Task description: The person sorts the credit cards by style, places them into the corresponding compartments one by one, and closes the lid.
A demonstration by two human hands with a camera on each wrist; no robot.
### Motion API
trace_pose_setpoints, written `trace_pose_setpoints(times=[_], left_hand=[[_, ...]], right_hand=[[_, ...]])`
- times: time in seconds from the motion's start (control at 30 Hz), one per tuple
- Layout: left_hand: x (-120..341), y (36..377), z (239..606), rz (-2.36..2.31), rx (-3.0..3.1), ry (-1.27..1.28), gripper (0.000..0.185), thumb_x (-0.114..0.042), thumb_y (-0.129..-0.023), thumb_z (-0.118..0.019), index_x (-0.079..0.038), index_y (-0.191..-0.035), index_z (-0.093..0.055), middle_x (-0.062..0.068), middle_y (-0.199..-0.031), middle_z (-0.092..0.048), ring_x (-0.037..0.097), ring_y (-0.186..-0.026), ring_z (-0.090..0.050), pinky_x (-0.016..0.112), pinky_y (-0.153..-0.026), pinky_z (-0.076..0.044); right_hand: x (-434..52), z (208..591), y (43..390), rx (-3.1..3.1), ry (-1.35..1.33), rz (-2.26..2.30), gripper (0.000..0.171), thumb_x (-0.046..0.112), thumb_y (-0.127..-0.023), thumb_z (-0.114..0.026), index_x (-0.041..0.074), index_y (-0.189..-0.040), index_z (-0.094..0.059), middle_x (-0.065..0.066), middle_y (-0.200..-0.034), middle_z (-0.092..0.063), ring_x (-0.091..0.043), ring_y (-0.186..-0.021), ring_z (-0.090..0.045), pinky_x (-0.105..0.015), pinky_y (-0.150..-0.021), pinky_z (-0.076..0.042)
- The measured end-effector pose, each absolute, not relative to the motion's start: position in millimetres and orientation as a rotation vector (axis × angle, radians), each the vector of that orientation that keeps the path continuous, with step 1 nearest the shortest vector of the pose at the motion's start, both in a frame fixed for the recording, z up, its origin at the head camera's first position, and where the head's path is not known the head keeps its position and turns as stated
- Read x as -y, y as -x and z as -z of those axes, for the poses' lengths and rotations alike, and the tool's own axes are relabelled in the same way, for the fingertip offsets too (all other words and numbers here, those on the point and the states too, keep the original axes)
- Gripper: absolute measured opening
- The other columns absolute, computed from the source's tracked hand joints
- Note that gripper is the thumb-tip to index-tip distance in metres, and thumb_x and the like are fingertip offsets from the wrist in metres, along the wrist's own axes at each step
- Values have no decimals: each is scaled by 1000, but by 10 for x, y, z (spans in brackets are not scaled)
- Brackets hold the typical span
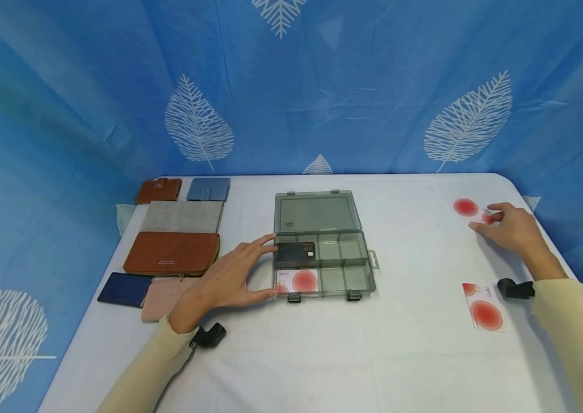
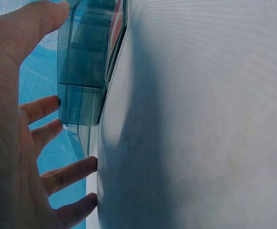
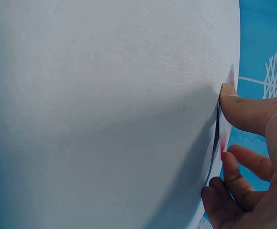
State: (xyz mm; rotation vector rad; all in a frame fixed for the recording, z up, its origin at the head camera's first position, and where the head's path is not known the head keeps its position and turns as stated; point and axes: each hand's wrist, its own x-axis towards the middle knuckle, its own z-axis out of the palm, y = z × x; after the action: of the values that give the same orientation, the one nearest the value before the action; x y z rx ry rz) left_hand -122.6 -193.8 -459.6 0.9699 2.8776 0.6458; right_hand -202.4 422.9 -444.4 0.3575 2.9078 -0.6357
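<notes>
A greenish see-through divided box [image 1: 360, 279] lies with its lid [image 1: 317, 211] folded back. A black VIP card [image 1: 291, 252] is in its back left part; a white card with red circles [image 1: 304, 281] is in the front left. At the box's left side, my left hand [image 1: 226, 281] has fingers and thumb spread, their tips right at the rim. On the far right, my right hand [image 1: 516, 229] pinches another white card with red circles [image 1: 465, 207] by its edges. In the right wrist view, a dark gap shows beneath this card [image 3: 231, 78].
Nearer the front right lies another red-circled white card [image 1: 486, 315]. Left of the box are several wallets: brown zip [image 1: 170, 252], grey [image 1: 183, 216], small brown [image 1: 159, 190], light blue [image 1: 209, 189], navy [image 1: 125, 288] and pink [image 1: 159, 300]. A blue leaf-patterned curtain [image 1: 322, 115] hangs behind.
</notes>
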Motion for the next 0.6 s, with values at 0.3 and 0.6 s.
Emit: trace_pose_setpoints(times=[0.3, 0.6], left_hand=[[1937, 1236, 4584, -639, -2872, -972, 93, -67, -88, -77, -20, -163, -47, -3, -177, -28, 31, -141, -54, 59, -105, -52], [1936, 1231, 4578, -646, -2864, -953, 92, -65, -89, -77, -19, -163, -47, -4, -178, -27, 31, -141, -53, 59, -106, -51]], right_hand=[[-4204, 4401, 1990, -2993, -323, 604, 74, 31, -99, -76, -10, -151, -43, -45, -138, -42, -64, -128, -36, -79, -101, -42], [-4007, 4365, 1983, -3087, -243, 712, 50, 16, -108, -60, -2, -153, -47, -44, -134, -54, -63, -119, -52, -76, -101, -45]])
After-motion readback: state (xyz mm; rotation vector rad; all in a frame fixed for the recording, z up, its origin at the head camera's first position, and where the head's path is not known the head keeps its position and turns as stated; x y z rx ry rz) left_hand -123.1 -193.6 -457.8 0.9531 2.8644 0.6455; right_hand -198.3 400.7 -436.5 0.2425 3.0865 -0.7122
